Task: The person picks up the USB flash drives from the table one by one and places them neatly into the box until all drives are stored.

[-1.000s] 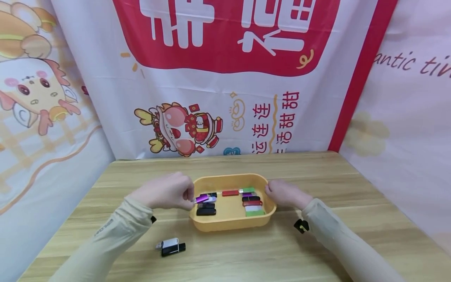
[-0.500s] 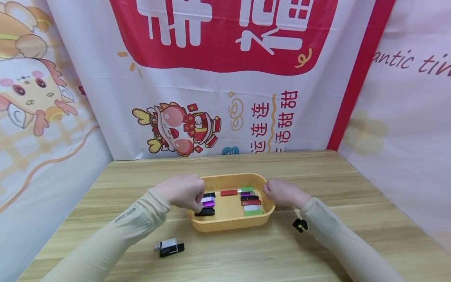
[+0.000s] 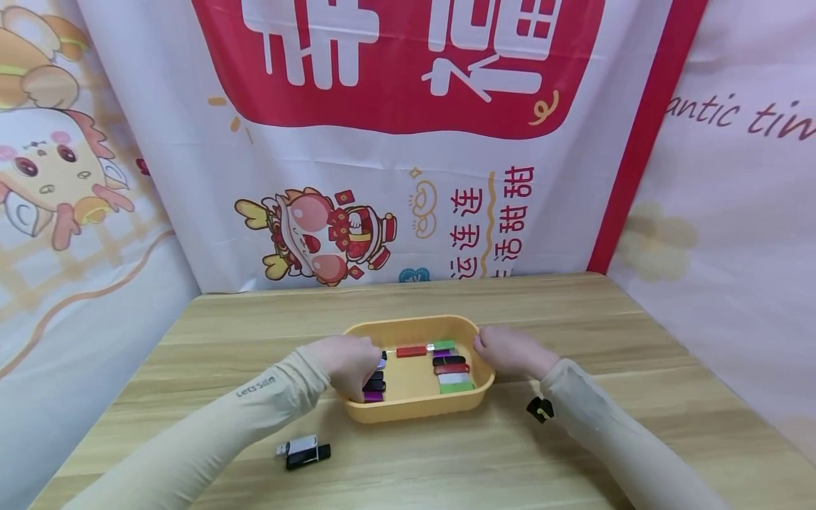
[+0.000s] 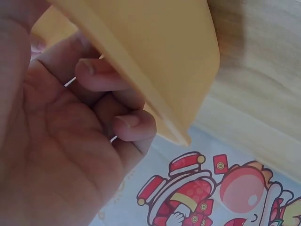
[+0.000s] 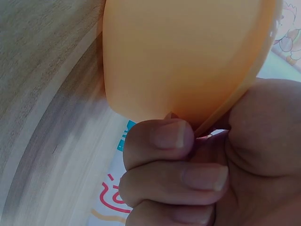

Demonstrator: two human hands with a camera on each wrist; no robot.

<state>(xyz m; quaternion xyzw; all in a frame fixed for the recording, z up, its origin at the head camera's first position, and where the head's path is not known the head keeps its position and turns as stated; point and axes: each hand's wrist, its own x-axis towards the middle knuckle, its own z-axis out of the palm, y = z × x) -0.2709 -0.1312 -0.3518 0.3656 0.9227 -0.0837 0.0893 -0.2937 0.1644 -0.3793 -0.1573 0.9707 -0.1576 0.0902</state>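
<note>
A yellow plastic tray [image 3: 414, 409] stands on the table with several USB flash drives inside. My left hand [image 3: 349, 363] reaches over its left rim and pinches a purple USB flash drive [image 3: 373, 397] low inside the near left corner. Black flash drives [image 3: 375, 386] lie just beyond it, partly hidden by the hand. In the left wrist view some fingers curl beside the tray's rim [image 4: 127, 70]; the drive is hidden there. My right hand [image 3: 510, 352] grips the tray's right rim, thumb on one side and curled fingers [image 5: 169, 136] against the outer wall.
Along the tray's right side lie green [image 3: 456, 387], white, red, black and purple drives; a red drive [image 3: 411, 351] lies at the back. Outside, a white drive [image 3: 302, 445] and a black drive [image 3: 309, 457] lie front left. A small black object [image 3: 540, 409] sits below the right wrist.
My left hand has moved right and down into the tray, bringing the purple flash drive from above the left rim to the near left corner. My right hand stays on the rim.
</note>
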